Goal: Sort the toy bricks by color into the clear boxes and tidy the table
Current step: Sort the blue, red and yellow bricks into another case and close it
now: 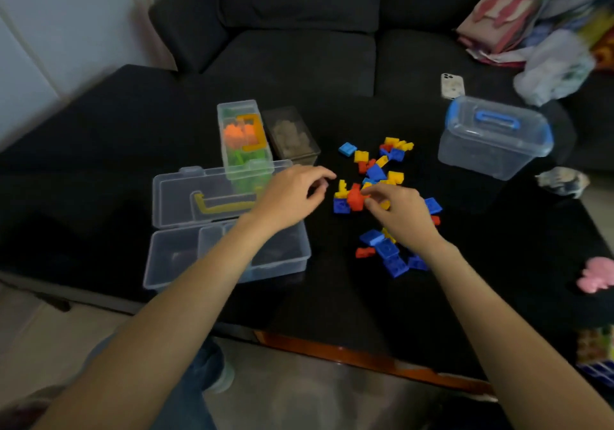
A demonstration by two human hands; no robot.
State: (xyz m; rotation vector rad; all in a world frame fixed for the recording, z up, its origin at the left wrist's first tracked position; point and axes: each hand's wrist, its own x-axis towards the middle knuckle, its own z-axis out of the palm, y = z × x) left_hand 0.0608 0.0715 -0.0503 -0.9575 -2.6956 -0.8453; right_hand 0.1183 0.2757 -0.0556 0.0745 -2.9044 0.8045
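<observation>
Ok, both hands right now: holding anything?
Left hand: fingers loosely curled, holding nothing.
Right hand: fingers pinch a red brick.

Both bare forearms are stretched forward. The right hand (397, 210) is curled at the red brick (356, 197) — fingertips pinching it. The left hand (292, 193) is held just left of that brick, fingers loosely curled, nothing gripped.

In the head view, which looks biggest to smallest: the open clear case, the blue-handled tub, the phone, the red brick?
1. Open clear case
2. Blue-handled tub, though it sits farther away, so unsure
3. Phone
4. Red brick, pinched by the right hand
</observation>
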